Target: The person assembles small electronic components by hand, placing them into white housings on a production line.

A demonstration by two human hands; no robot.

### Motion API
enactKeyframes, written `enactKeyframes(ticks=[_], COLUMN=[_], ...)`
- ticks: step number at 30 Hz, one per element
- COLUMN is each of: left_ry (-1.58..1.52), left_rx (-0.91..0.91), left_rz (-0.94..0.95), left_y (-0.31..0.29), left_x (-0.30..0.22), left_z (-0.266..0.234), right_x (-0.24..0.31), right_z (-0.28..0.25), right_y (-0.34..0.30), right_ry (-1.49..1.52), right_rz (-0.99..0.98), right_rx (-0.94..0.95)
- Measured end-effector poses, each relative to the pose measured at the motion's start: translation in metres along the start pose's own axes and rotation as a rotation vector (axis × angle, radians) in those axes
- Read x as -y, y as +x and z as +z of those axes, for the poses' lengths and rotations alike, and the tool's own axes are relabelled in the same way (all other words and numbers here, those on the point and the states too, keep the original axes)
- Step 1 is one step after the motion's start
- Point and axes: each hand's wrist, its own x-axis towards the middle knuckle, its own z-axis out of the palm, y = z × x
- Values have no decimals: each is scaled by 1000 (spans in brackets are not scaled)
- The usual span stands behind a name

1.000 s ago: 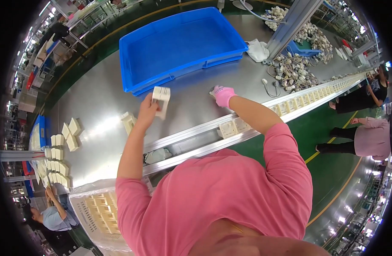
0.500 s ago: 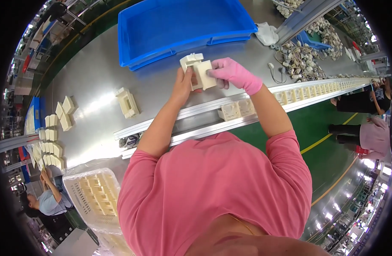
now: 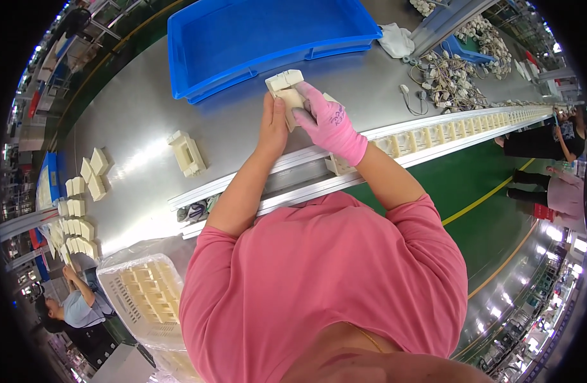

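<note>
My bare left hand (image 3: 273, 131) grips a cream plastic housing (image 3: 284, 80) from its left side, above the bench in front of the blue bin. My right hand (image 3: 333, 125) wears a pink glove with grey fingertips. Its fingers are bent over a smaller cream plastic piece (image 3: 291, 101) that lies against the inside of the housing. A bit of cream plastic also shows just beyond the glove; which part it belongs to, I cannot tell. On the bench to the left lies another cream frame (image 3: 187, 154), apart from both hands.
A large blue bin (image 3: 274, 67) stands at the back. Cream housings line a metal rail track (image 3: 446, 135) on the right. Several cream parts (image 3: 82, 230) sit far left, and a white basket (image 3: 124, 287) holds more. Cables with plugs (image 3: 453, 80) are heaped back right. Co-workers are at both sides.
The smaller cream piece has moved left into the housing. My right hand has shifted from gripping its side to bending over it. The housing has tilted in my left hand.
</note>
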Motion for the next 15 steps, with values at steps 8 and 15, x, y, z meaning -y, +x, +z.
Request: enactKeyframes(ticks=[8,15], left_ry=[-151,-198], left_rx=[73,183], left_rz=[-309,-425], left_y=[-3,-9], left_x=[-8,-25], left_z=[-3,-3], right_x=[14,3], right_z=[-24,-41], right_y=[4,21], right_ry=[202,-10], right_rz=[182,-213], right_rx=[322,6])
